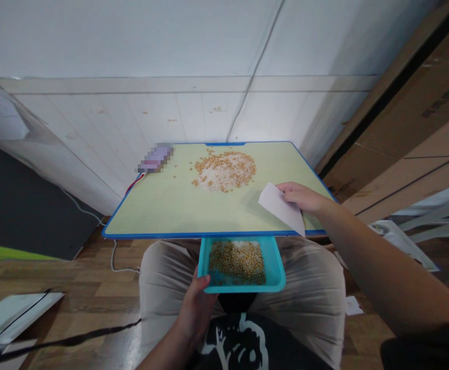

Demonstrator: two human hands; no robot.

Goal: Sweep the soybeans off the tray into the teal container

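Observation:
My right hand (295, 197) pinches a white sheet of paper or thin card (282, 205) just over the right part of the tabletop. Below the table's front edge, my left hand (201, 295) grips the near left corner of a turquoise plastic tray (276, 264), thumb over the rim. In that tray lie yellowish beans (237, 259) mixed with some white grains. A spread-out heap of white grains, likely rice (218, 177), and yellow beans (243, 163) covers the middle of the table, with a few loose beans to its left and behind.
The pale yellow table (162, 210) has a blue edge and stands against a white panelled wall. A blurred-out object (157, 158) with a red cord lies at its back left corner. Cardboard boxes (409, 118) rise on the right. My knees are under the front edge.

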